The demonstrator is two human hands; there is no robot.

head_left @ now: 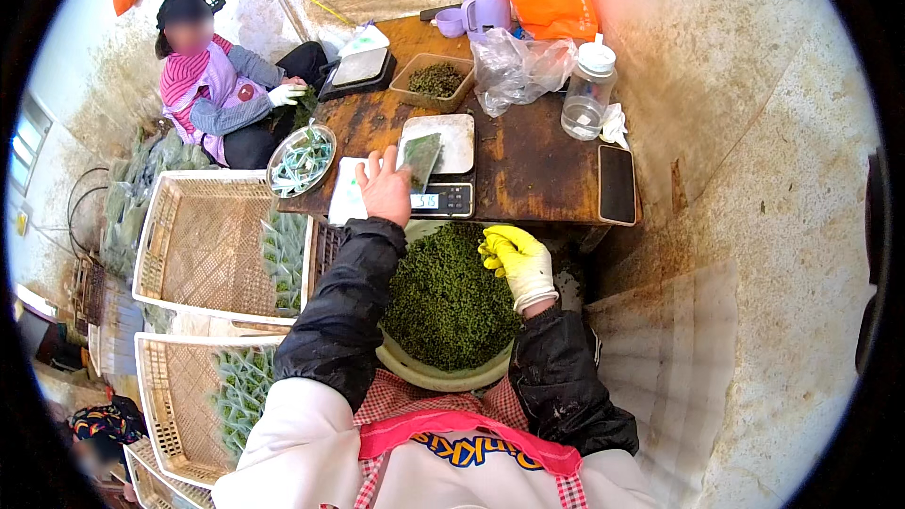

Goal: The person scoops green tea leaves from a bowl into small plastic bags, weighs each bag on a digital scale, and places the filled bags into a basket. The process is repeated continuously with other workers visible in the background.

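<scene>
My bare left hand (385,192) reaches over the near edge of the table with its fingers apart. Beside its thumb, a small clear bag of green contents (421,162) rests tilted on a digital scale (454,143); whether the thumb touches it I cannot tell. White sheets or empty bags (347,193) lie under and left of this hand. My right hand (518,264), in a white glove with yellow fingers, hovers above the right side of a pale basin (441,380) full of small green berries (448,297). Its fingers are curled, hiding whatever they may hold.
Left are white crates (212,176) holding packed green bags (247,396), and a round tray of bluish strips (302,162). The table also bears a second scale (358,71), a berry tub (436,80), a clear jar (589,90) and a phone (617,186). A co-worker (222,94) sits far left.
</scene>
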